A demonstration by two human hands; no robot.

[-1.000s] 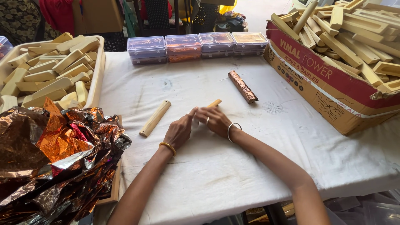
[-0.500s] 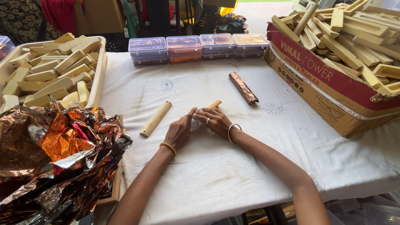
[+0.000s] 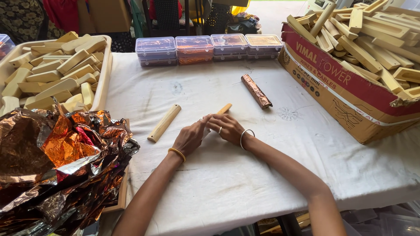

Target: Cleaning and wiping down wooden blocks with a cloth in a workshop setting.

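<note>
- Wooden stick [image 3: 225,109] lies near the middle of the tabletop [image 3: 245,175], mostly hidden under both hands; only its far tip shows.
- Left hand [image 3: 189,138] rests palm down, its fingers [image 3: 202,122] curled and pinched together at the stick's near end.
- Right hand [image 3: 227,127] lies over the stick, fingers bent around it, meeting the left fingertips.
- Second bare stick [image 3: 163,123] lies just left of the hands.
- Foil-wrapped stick [image 3: 256,91] lies farther back, toward the right.
- Crumpled copper foil [image 3: 57,166] covers the near left corner.
- Tray of wooden pieces [image 3: 52,70] sits at the left edge, a cardboard box of sticks [image 3: 350,87] at the right edge.
- Clear plastic boxes [image 3: 208,47] line the far edge.
</note>
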